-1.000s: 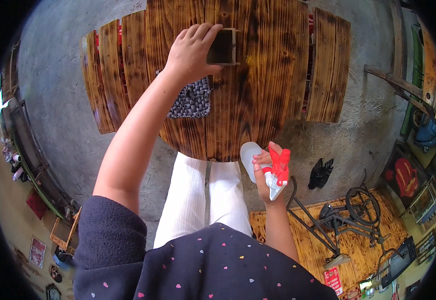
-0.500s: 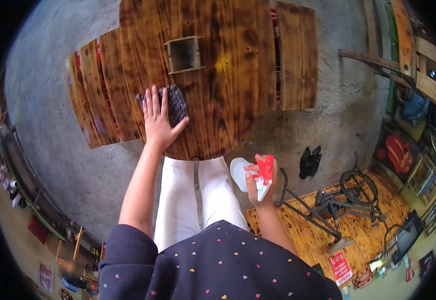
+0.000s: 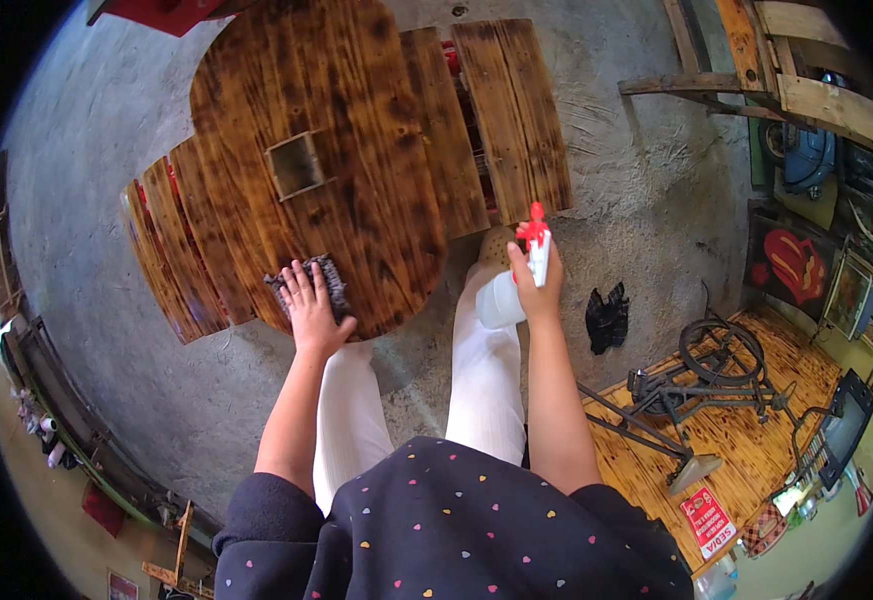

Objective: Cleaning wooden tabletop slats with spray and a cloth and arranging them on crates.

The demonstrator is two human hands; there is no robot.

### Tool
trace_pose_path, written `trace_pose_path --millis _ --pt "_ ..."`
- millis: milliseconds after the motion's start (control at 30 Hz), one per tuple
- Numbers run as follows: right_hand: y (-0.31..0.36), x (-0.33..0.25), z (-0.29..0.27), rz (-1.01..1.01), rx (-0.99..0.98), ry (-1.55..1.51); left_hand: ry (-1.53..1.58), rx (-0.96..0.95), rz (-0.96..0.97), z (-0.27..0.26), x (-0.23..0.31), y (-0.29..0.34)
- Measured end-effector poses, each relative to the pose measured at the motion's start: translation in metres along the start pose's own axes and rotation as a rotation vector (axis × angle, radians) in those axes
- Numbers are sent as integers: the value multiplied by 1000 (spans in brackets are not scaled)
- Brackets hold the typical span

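Observation:
My left hand (image 3: pixel 317 328) lies flat on a dark, fuzzy cloth (image 3: pixel 337 288), its fingers slightly apart, pressing it against a brown wooden table (image 3: pixel 387 220). Cloth and hand are at the table's rounded near edge, left of its middle. Off the table's near right side, my right hand (image 3: pixel 549 285) is wrapped round the neck of a spray bottle (image 3: pixel 498 302). The bottle has a pale, translucent body and a red and white trigger head, and it is tilted. A small square wooden frame (image 3: pixel 273 165) sits on the tabletop beyond the cloth.
Slatted wooden benches flank the table, at left (image 3: pixel 149 265) and right (image 3: pixel 527 120). A crumpled black piece (image 3: pixel 607 320) lies on the concrete floor. At lower right a dark bicycle (image 3: pixel 692 395) stands on a wooden platform (image 3: pixel 627 450). Wooden framework (image 3: pixel 697 85) juts in at upper right.
My left hand and the cloth have slid toward the table's near edge. My right hand has moved forward with the spray bottle. My legs are further apart, and the view has shifted to the right.

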State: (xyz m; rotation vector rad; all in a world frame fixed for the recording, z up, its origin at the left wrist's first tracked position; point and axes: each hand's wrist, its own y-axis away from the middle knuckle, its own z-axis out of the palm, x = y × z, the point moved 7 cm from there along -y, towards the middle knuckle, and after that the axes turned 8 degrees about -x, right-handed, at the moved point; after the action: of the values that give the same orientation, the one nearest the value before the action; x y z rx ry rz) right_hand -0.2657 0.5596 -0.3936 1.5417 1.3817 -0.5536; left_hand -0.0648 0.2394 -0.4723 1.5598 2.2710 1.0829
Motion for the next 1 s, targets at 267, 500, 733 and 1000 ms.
trace_pose_path --millis 267,500,733,1000 --pt "-77 54 -60 215 22 22 120 229 -237 12 41 -3" --pt "-119 44 -95 229 -210 180 242 188 -426 28 131 -34" --pt "-128 9 -92 -117 -486 322 196 107 -454 24 137 -40" --pt "-103 47 -93 -85 -873 590 214 -9 -489 20 133 -40"
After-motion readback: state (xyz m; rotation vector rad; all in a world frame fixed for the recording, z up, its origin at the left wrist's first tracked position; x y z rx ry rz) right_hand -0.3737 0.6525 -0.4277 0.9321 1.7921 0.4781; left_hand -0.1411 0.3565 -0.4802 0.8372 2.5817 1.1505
